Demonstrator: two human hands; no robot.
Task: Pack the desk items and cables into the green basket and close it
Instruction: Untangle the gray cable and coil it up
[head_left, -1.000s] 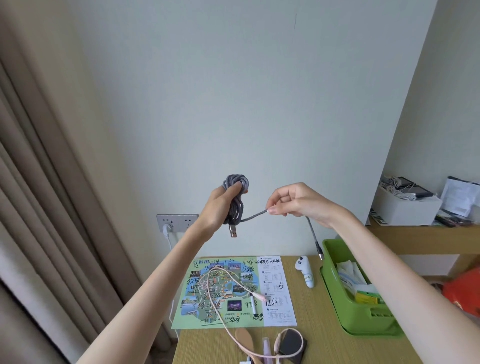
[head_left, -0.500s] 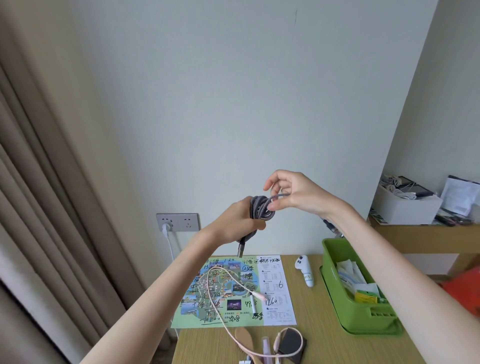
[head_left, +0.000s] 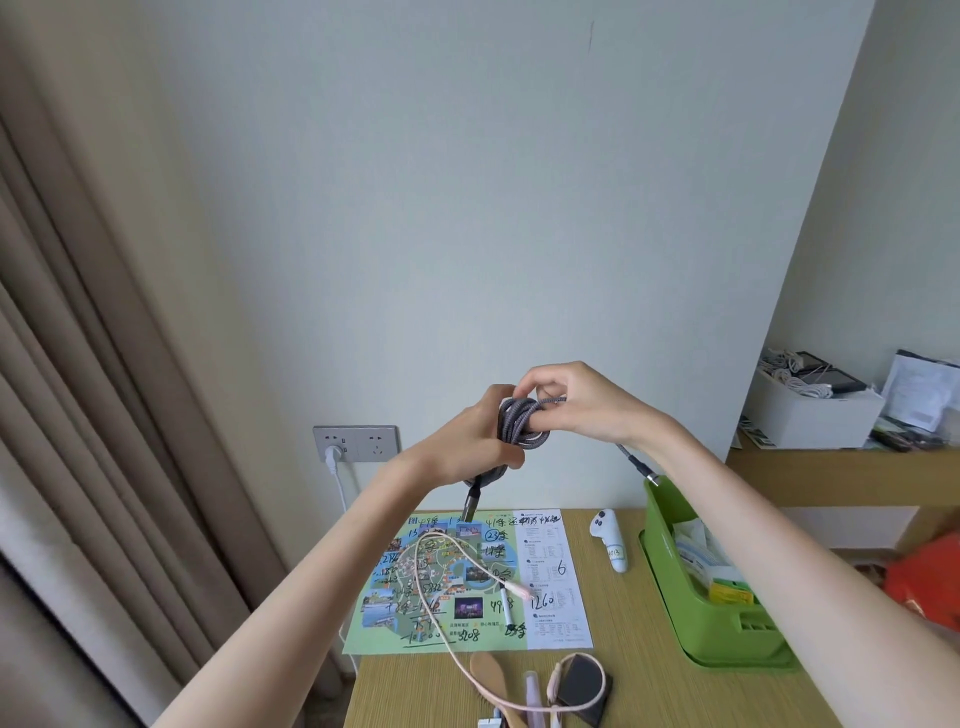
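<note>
left hand (head_left: 467, 441): raised above the back of the surface (head_left: 639, 654), fingers (head_left: 493, 402) curled round the grey cable (head_left: 519, 428)
right hand (head_left: 582, 410): against the coil from the right, fingers (head_left: 540, 378) pinching a strand at the coil's top
grey cable: wound in a tight coil, held in the air between both hands, not in the basket
cable ends: one plug (head_left: 470, 506) hangs below the left hand; the other end (head_left: 644, 470) hangs under the right wrist, just above the basket's back corner
green basket (head_left: 737, 636): right side of the surface, open, holds paper packets and a yellow box (head_left: 730, 592)
pink cable (head_left: 452, 642): loose across the map sheet (head_left: 384, 618), runs to the near edge
marker (head_left: 508, 605): lying on the map sheet
white controller (head_left: 610, 538): between map sheet and basket
near edge: wooden brush (head_left: 491, 675), black square item (head_left: 579, 686)
wall socket (head_left: 356, 443): white plug seated in it
</note>
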